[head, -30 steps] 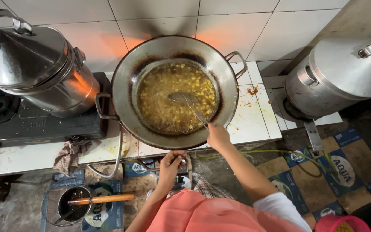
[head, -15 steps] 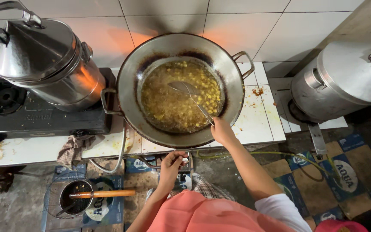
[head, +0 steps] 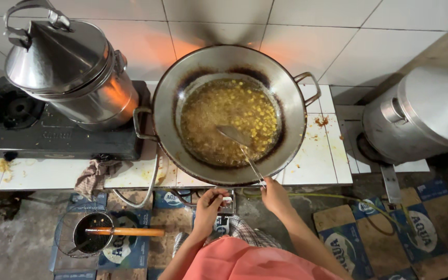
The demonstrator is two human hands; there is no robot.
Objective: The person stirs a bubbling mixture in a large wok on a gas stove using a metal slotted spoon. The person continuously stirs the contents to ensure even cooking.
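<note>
Stirring goes on in the big wok (head: 175, 103), but the spatula (head: 237, 137) sits differently than a second ago: its blade was up near the middle of the fry, now it lies lower and closer to the near rim, tilted toward the person. Right hand (head: 275, 196) has slid back a bit with it, fingers clenched round the thin metal handle just past the wok's edge. Yellow bits in bubbling oil (head: 234, 111) look spread the same, maybe pushed slightly to the far right side.

Left hand (head: 211, 202) stays low in front of the counter, fingers pinched on a small stove knob (head: 227, 201) under the wok; same grip as before, so whether it turns cannot be told.

Camera has also shifted, so wok and pots sit further right and lower in view; that is head motion, not the cookware moving.

Lidded steel pot (head: 66, 70) on the black gas stove (head: 32, 132) is unchanged, orange glow on its side. Second steel pot (head: 421, 114) at right is untouched. Rag (head: 94, 176) hangs off the tiled counter (head: 317, 155). Small dark pot with an orange-handled tool (head: 123, 232) sits on the floor.

Read: mid-stir sweep toward the near side, heat control in hand.
</note>
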